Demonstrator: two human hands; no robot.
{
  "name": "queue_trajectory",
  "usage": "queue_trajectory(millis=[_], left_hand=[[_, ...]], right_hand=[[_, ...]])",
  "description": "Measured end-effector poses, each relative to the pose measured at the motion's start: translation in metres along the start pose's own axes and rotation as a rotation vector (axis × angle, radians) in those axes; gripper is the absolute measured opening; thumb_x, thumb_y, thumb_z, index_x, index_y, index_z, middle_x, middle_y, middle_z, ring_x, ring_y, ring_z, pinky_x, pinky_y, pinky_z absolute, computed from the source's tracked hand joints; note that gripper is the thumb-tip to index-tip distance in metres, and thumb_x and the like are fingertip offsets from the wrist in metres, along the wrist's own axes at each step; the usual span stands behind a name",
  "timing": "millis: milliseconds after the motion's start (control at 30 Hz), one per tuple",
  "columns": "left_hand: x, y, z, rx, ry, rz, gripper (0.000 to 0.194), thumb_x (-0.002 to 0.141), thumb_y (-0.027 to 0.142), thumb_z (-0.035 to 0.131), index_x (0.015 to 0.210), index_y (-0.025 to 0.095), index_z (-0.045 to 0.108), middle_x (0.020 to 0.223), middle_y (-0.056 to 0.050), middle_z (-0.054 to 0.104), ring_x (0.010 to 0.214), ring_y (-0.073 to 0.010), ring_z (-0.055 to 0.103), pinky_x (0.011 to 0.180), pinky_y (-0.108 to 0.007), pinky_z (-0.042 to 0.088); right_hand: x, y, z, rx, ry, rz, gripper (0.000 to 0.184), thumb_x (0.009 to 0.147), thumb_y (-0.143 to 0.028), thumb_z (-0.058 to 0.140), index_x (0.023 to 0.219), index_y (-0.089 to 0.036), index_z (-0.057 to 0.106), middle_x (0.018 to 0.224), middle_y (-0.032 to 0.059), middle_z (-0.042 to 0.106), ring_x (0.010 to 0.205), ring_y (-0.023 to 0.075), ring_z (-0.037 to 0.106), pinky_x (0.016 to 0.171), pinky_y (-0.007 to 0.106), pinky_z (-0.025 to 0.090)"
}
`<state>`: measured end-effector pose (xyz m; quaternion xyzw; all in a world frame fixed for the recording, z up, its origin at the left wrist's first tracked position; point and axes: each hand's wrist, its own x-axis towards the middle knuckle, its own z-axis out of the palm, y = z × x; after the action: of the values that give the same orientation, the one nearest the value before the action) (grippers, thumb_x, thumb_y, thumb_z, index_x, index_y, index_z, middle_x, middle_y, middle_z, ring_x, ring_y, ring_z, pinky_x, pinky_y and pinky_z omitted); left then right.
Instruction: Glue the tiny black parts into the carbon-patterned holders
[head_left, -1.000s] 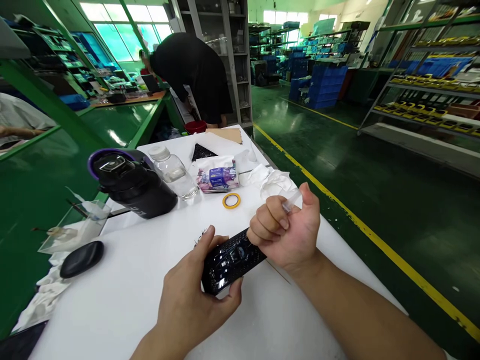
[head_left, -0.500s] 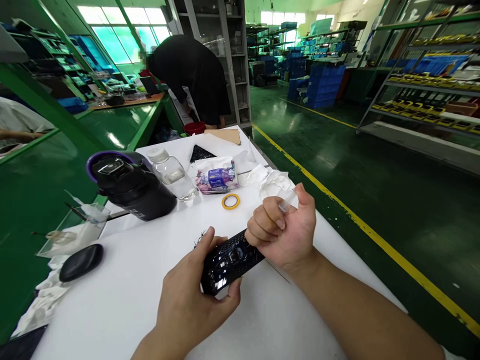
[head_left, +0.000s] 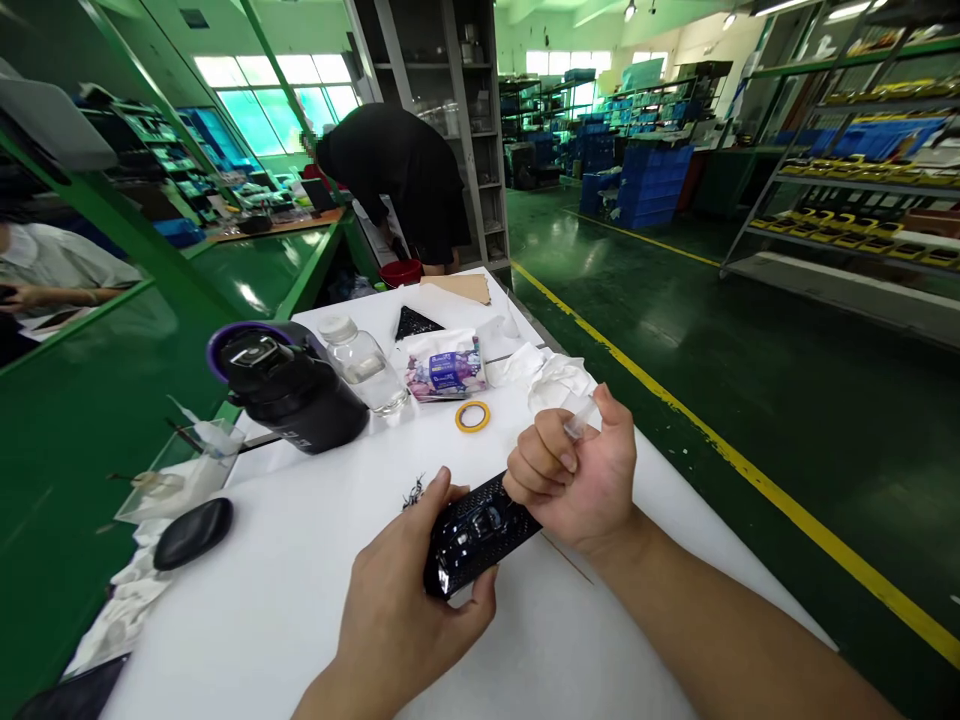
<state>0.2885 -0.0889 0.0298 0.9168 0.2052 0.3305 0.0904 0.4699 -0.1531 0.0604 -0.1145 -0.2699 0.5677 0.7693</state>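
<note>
My left hand (head_left: 409, 595) grips a glossy black oblong part (head_left: 480, 530) just above the white table (head_left: 277, 590), thumb on its near end. My right hand (head_left: 581, 475) is closed around a thin clear stick-like tool (head_left: 579, 424), its upper end poking out between thumb and fingers. The knuckles of that hand rest against the far end of the black part. The tool's lower tip is hidden behind the fingers.
On the table stand a big black jug with a purple rim (head_left: 289, 385), a clear bottle (head_left: 366, 365), a wipes pack (head_left: 448, 368), a yellow tape ring (head_left: 472, 416), crumpled tissue (head_left: 559, 380) and a black oval case (head_left: 193, 532). A person in black (head_left: 397, 180) bends at the far end.
The view has shifted, so everything sits a little further right and lower in the frame. Both hands keep the same hold on the black part and the tool.
</note>
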Motion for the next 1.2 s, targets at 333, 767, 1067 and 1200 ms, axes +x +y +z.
queue_trajectory(millis=[333,767,1067,1200], left_hand=[[0.001,-0.009,-0.023,-0.114,-0.301,-0.201,0.099,0.067,0.019,0.063,0.152,0.028,0.013,0.12,-0.005,0.064,0.103,-0.0234,0.065,0.09,-0.039,0.055],[-0.001,0.016,-0.037,-0.246,-0.803,-0.011,0.081,0.061,0.024,0.073,0.138,0.03,0.048,0.113,-0.006,0.067,0.101,-0.0299,0.06,0.098,-0.048,0.045],[-0.001,-0.028,-0.057,-0.297,-0.603,-0.289,0.036,0.076,0.027,0.063,0.111,0.029,0.067,0.108,-0.003,0.067,0.102,-0.0234,0.06,0.092,-0.037,0.048],[0.0,-0.067,-0.048,-0.079,-0.481,-0.546,0.015,0.075,0.026,0.059,0.086,0.023,0.068,0.088,-0.004,0.067,0.087,-0.0233,0.062,0.078,-0.036,0.048]], right_hand=[[-0.011,-0.008,-0.001,-0.603,-0.047,-0.13,0.037,0.087,-0.05,0.06,0.068,-0.02,0.052,0.063,-0.0024,0.043,0.059,0.0127,0.039,0.058,0.028,0.032],[0.018,0.012,-0.065,-1.153,0.417,0.06,0.034,0.08,-0.051,0.066,0.089,-0.018,0.065,0.091,0.0083,0.067,0.095,0.028,0.059,0.091,0.045,0.04],[-0.017,-0.009,-0.006,-1.617,0.177,-0.109,0.025,0.09,-0.043,0.056,0.104,-0.023,0.062,0.093,0.0056,0.063,0.085,0.0219,0.059,0.078,0.036,0.047],[-0.038,0.011,0.024,-1.884,-0.285,0.419,0.048,0.074,-0.039,0.072,0.12,-0.027,0.064,0.103,0.0069,0.066,0.094,0.0279,0.06,0.083,0.04,0.046]])
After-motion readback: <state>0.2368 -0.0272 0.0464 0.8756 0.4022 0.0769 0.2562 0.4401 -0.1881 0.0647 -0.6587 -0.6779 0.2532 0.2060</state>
